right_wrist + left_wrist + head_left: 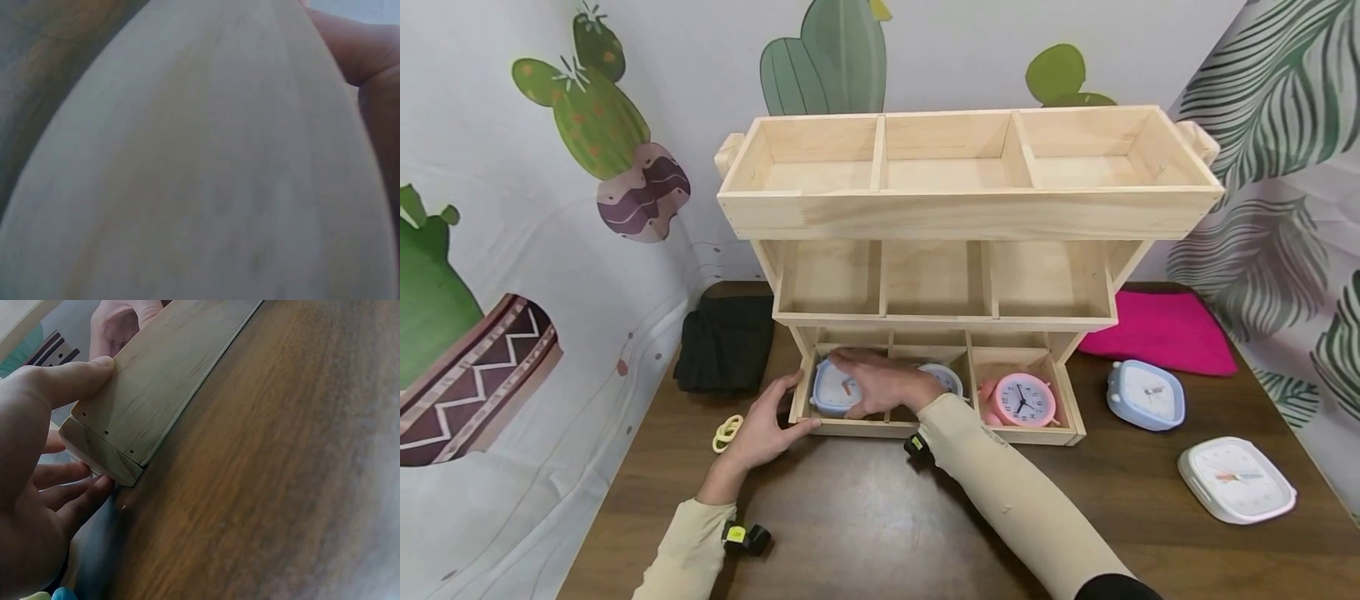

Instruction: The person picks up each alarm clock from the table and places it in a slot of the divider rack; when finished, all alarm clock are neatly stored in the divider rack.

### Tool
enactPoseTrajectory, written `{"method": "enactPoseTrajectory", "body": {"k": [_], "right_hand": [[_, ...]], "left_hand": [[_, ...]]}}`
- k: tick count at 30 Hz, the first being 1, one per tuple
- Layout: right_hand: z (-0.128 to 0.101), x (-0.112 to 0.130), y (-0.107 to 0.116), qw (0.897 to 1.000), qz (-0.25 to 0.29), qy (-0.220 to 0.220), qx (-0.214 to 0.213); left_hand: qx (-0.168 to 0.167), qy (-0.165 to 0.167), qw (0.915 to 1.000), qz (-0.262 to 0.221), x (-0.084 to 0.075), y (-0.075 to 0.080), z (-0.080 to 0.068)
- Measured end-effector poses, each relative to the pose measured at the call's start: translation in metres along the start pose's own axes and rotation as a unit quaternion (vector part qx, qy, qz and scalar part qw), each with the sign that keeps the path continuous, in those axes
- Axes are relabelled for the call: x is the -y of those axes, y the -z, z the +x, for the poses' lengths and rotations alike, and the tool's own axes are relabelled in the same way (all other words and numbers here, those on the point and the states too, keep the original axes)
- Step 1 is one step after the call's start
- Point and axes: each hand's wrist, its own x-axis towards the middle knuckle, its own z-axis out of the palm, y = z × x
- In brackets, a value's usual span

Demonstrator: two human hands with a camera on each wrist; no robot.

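A light wooden three-tier rack has divided compartments on each tier. In the bottom tier's left compartment lies a blue square alarm clock. My right hand grips it from above, thumb at the near edge and fingers over the far one. My left hand holds the front left corner of that tier; in the left wrist view the thumb presses the front board and the fingers lie against the side. A round pale clock, partly hidden by the right wrist, sits in the middle compartment, a pink twin-bell clock in the right one.
Right of the rack are another blue clock, a white clock and a folded pink cloth. On the left lie a folded black cloth and yellow rings. Sleeve fabric fills most of the right wrist view.
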Motion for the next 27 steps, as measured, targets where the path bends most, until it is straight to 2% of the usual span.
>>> {"method": "enactPoseTrajectory", "body": {"k": [5, 15, 27], "right_hand": [[0.0, -0.0001, 0.0014, 1.0, -0.01, -0.007, 0.013], [-0.0012, -0.0011, -0.0002, 1.0, -0.01, -0.007, 0.006], [-0.0051, -0.0053, 0.0037, 0.999, 0.042, -0.01, 0.008]], "left_hand": [[0.0, 0.001, 1.0, -0.001, 0.0, 0.0001, -0.0003], [-0.003, -0.002, 1.0, -0.003, 0.0017, 0.0004, -0.0013], [-0.002, -0.01, 0.9999, -0.007, 0.0015, 0.0004, -0.0001]]}}
